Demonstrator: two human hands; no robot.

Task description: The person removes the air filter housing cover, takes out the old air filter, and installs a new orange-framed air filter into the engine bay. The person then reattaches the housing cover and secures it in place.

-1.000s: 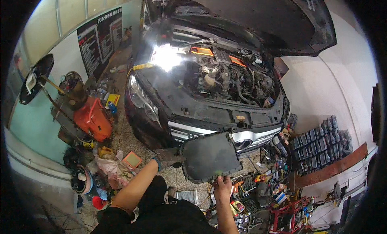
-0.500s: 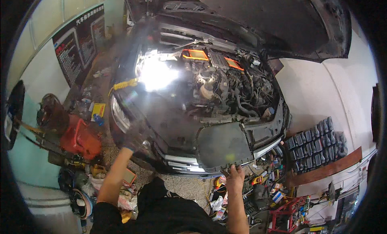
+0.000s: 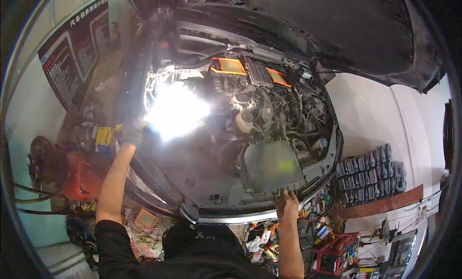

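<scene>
Over the front of the engine bay (image 3: 269,110), the dark cover (image 3: 269,161) lies long axis roughly crosswise, near edge clamped in the right hand's (image 3: 288,207) grip. The left hand's (image 3: 130,133) grip I cannot tell.

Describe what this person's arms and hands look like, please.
The left hand wears a greyish glove with a blue cuff; its finer detail is blurred. The right hand has no glove. A black short sleeve shows on the left arm, while the left forearm and right forearm are uncovered.
</scene>
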